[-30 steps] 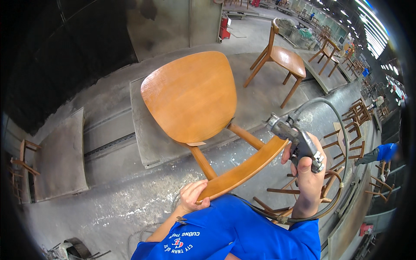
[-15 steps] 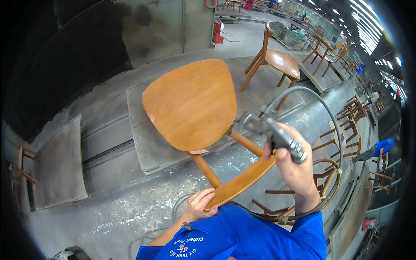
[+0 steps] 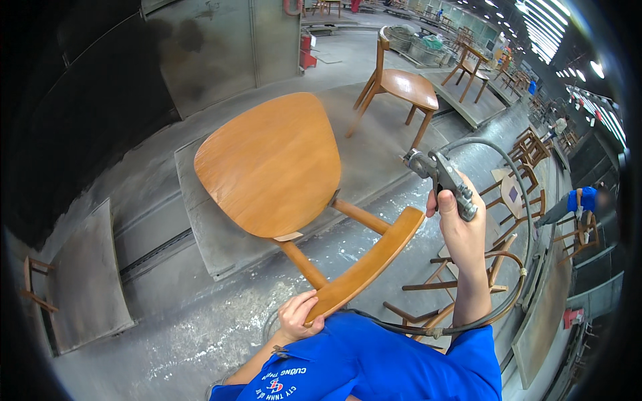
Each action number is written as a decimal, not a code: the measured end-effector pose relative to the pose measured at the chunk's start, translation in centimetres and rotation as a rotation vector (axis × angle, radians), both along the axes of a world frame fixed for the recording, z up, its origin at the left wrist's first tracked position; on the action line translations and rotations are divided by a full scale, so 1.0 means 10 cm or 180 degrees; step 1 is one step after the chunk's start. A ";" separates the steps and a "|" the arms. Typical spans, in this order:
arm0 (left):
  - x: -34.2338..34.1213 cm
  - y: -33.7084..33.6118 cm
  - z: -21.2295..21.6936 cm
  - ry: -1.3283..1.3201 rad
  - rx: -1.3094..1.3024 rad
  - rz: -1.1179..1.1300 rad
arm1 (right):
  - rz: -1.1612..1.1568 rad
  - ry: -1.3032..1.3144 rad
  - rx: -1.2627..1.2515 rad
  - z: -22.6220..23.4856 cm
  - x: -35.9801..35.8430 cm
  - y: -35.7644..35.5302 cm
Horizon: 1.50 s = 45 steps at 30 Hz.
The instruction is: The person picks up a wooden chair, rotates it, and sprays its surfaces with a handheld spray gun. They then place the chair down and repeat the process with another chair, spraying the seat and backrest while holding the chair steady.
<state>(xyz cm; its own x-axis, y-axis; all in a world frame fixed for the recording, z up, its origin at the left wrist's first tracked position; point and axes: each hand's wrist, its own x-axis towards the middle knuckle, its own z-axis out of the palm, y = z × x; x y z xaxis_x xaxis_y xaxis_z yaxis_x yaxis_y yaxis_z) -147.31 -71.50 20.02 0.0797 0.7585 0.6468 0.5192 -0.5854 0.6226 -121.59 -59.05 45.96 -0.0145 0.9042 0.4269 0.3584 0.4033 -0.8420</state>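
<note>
A wooden chair (image 3: 271, 167) with an orange-brown rounded seat is held tilted in front of me, its curved backrest nearest my body. My left hand (image 3: 299, 317) grips the left end of that backrest, fingers over the top edge. In my right hand (image 3: 461, 224) is a grey metal spray gun (image 3: 447, 179), raised just past the backrest's right end and apart from the wood. A grey hose (image 3: 525, 180) loops from the gun and comes back round my right forearm. The chair's legs are hidden beneath the seat.
Another wooden chair (image 3: 404, 90) stands on a flat board beyond the seat. Several unfinished chairs (image 3: 511, 194) crowd the right, where a person in a blue shirt (image 3: 580, 200) bends over. A board (image 3: 87, 281) lies at left; a dark-stained wall (image 3: 207, 60) rises behind.
My right hand with the spray gun has moved up and right, off the backrest's end. The chair appears slightly further left in view; my left hand keeps its grip.
</note>
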 end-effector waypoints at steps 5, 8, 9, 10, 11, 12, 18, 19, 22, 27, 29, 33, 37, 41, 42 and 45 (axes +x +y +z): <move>0.01 0.00 -0.02 0.0037 -0.0045 0.0013 | -0.0225 -0.0143 0.0105 -0.04 0.07 -0.01; 0.02 0.01 -0.05 0.0041 -0.0018 0.0015 | 0.0103 0.0112 -0.0332 -0.03 0.08 -0.20; 0.01 0.00 -0.06 0.0028 0.0001 0.0014 | 0.0251 0.0243 -0.0518 -0.03 0.06 -0.29; 0.02 0.02 -0.06 0.0019 0.0021 0.0014 | 0.0430 0.0336 -0.0618 -0.03 0.04 -0.35; 0.02 0.02 -0.07 0.0019 -0.0036 0.0006 | 0.0553 0.0323 -0.0602 -0.03 0.01 -0.41; 0.03 0.03 -0.07 0.0031 0.0055 0.0019 | 0.0671 0.0309 -0.0587 -0.04 -0.03 -0.47; 0.02 0.04 -0.08 0.0096 0.0042 -0.0039 | 0.1381 0.0511 -0.1026 0.01 -0.16 -0.69; 0.02 0.04 -0.08 0.0105 0.0039 -0.0048 | 0.1443 0.0442 -0.1069 0.01 -0.16 -0.70; 0.03 0.05 -0.08 0.0121 0.0042 -0.0076 | 0.1476 0.0158 -0.0988 -0.03 -0.16 -0.69; 0.04 0.08 -0.11 0.0133 0.0094 -0.0074 | 0.0440 0.0072 -0.0519 -0.20 -0.04 -0.49; 0.04 0.08 -0.13 0.0161 0.0130 -0.0060 | 0.0191 0.0195 -0.0547 -0.24 0.06 -0.44; 0.03 0.08 -0.16 0.0205 0.0134 -0.0083 | -0.0407 -0.0026 -0.0109 -0.33 0.19 -0.35; 0.02 0.08 -0.20 0.0228 0.0181 -0.0089 | -0.0238 0.0141 -0.0571 -0.38 0.20 -0.48; 0.02 0.09 -0.21 0.0227 0.0186 -0.0108 | 0.0586 0.0382 -0.1070 -0.40 0.05 -0.71; 0.02 0.09 -0.22 0.0221 0.0184 -0.0114 | 0.0741 0.0403 -0.1089 -0.42 0.00 -0.75; 0.02 0.08 -0.23 0.0230 0.0151 -0.0132 | 0.1160 0.0359 -0.1210 -0.42 -0.12 -0.81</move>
<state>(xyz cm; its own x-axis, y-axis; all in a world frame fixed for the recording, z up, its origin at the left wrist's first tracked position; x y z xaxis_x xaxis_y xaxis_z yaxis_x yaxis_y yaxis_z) -147.11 -70.71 17.69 0.1583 0.7222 0.6734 0.5364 -0.6355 0.5554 -122.77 -67.13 41.72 -0.3291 0.9402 0.0876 0.1510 0.1440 -0.9780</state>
